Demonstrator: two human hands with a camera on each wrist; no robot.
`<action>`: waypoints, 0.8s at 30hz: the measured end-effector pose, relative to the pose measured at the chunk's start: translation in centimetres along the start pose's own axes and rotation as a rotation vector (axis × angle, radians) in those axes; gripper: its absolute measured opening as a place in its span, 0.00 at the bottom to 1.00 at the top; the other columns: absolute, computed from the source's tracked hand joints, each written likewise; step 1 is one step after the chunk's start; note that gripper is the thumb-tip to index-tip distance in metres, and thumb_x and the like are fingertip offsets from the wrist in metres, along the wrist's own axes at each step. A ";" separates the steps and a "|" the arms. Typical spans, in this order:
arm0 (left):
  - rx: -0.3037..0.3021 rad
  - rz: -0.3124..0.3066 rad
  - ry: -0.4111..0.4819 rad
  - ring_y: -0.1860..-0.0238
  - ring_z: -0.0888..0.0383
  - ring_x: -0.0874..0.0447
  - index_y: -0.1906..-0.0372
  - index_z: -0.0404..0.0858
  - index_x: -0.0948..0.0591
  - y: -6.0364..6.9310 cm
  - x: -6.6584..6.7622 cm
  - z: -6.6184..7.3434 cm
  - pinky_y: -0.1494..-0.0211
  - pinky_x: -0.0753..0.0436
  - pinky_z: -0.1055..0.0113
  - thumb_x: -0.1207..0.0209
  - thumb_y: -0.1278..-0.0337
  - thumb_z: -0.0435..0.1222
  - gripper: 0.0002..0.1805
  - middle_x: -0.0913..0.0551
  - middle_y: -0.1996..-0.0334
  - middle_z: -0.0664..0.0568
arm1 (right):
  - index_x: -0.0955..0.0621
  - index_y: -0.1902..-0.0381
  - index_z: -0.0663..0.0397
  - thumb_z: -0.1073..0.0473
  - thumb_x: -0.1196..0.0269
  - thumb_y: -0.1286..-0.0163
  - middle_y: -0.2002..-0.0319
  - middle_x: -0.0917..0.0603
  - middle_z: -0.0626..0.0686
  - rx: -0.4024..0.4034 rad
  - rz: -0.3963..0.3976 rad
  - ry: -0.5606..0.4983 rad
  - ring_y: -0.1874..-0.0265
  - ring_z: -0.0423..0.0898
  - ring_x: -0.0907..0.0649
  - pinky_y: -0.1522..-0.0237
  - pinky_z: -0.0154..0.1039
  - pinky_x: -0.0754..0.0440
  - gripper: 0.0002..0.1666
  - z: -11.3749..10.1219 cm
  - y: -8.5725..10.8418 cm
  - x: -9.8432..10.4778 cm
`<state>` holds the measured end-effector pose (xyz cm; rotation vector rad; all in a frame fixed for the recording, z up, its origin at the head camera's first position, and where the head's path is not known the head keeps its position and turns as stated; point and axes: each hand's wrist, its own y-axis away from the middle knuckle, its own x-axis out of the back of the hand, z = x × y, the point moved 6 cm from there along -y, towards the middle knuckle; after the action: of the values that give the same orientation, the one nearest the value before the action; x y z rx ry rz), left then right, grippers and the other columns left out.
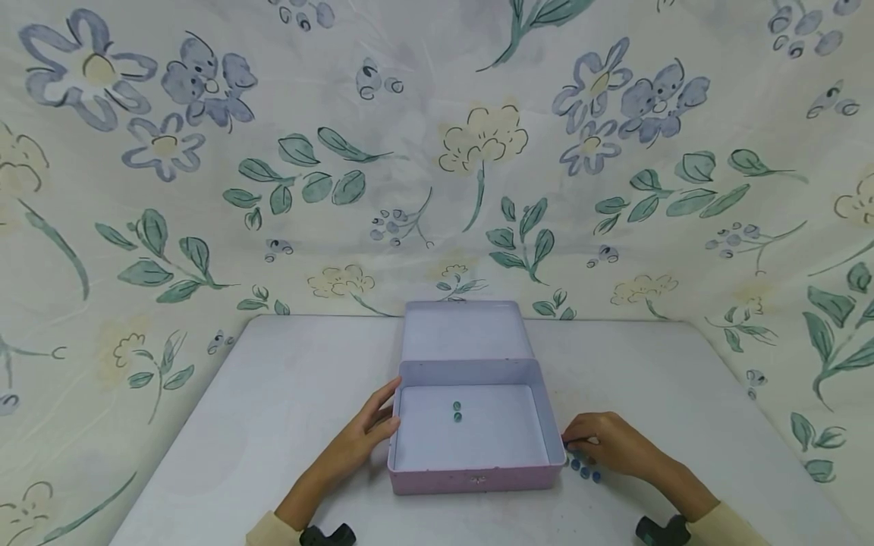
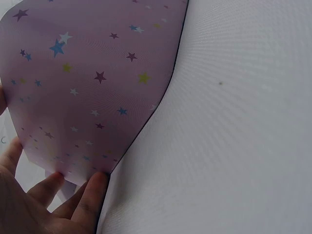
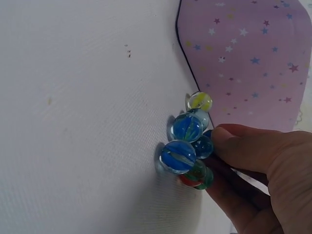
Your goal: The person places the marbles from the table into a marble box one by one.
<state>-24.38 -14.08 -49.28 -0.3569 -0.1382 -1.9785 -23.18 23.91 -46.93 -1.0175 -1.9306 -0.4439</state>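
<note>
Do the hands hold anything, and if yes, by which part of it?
The right hand seems to pinch a dark blue marble; where on it is hidden. The left hand touches the box on its left side.

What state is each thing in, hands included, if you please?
Box: open, upright
Lid: open, tilted back
Green marbles: two, lying inside the box
Outside marbles: clustered beside the box
Left hand: touching the box's side
Right hand: fingertips at outside marbles, grip unclear

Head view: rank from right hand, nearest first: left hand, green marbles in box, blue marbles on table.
1. Blue marbles: on table, right of pink box.
2. Green marbles: inside the box.
3. Left hand: at the box's left side.
</note>
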 end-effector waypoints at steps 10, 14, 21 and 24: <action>0.008 -0.001 0.004 0.24 0.27 0.47 0.20 0.54 0.50 0.0 0.0 -0.2 0.30 0.38 0.29 0.53 0.24 0.39 0.34 0.55 0.19 0.43 | 0.11 0.58 0.57 0.70 0.34 0.36 0.60 0.10 0.50 -0.014 0.014 -0.034 0.66 0.31 0.17 0.64 0.28 0.16 0.10 0.3 -0.1 0.3; 0.006 -0.005 0.004 0.24 0.27 0.48 0.20 0.53 0.50 0.0 -0.1 -0.1 0.30 0.38 0.29 0.53 0.24 0.39 0.34 0.55 0.19 0.42 | 0.11 0.59 0.56 0.70 0.33 0.37 0.60 0.10 0.49 -0.009 0.032 -0.034 0.62 0.35 0.14 0.62 0.28 0.15 0.10 0.3 -0.1 0.5; 0.012 0.002 0.005 0.24 0.27 0.47 0.20 0.53 0.50 0.1 0.0 0.0 0.30 0.38 0.30 0.53 0.24 0.39 0.34 0.55 0.19 0.43 | 0.12 0.59 0.56 0.70 0.33 0.37 0.60 0.10 0.49 -0.020 0.041 -0.045 0.60 0.38 0.13 0.60 0.29 0.14 0.10 0.3 -0.1 1.0; 0.012 0.004 0.003 0.25 0.27 0.47 0.20 0.52 0.50 0.1 0.0 0.0 0.30 0.38 0.30 0.53 0.24 0.39 0.34 0.54 0.19 0.42 | 0.12 0.59 0.58 0.71 0.33 0.38 0.61 0.10 0.51 0.006 0.051 -0.053 0.60 0.39 0.12 0.60 0.30 0.14 0.10 0.1 0.0 1.4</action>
<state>-24.31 -14.12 -49.27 -0.3455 -0.1474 -1.9737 -23.64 24.65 -45.81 -1.0815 -1.9471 -0.3859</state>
